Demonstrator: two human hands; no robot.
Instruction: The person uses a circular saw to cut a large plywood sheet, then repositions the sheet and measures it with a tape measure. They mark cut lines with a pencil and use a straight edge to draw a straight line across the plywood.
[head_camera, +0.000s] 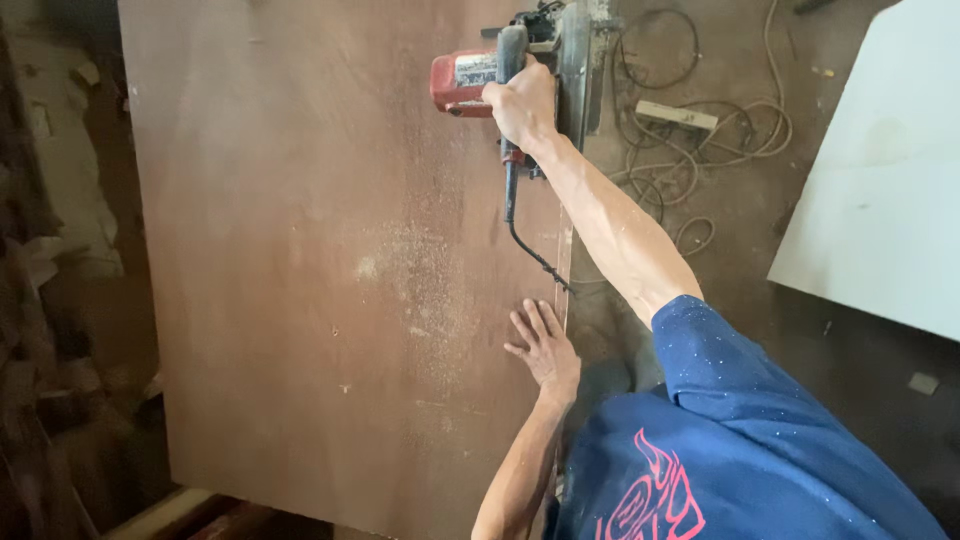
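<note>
Right hand (523, 103) wrapped tight round black handle of red circular saw (520, 65), arm stretched straight forward, elbow nearly locked. Saw sits on far right edge of brown plywood sheet (300, 250), cord (525, 235) trailing back beside forearm. Left hand (543, 345) open, palm flat, fingers spread, pressing sheet near right edge, wrist bent back. Sawdust scattered over sheet. Tangled cables (700, 130) on floor beyond; white board (880, 190) at right.
</note>
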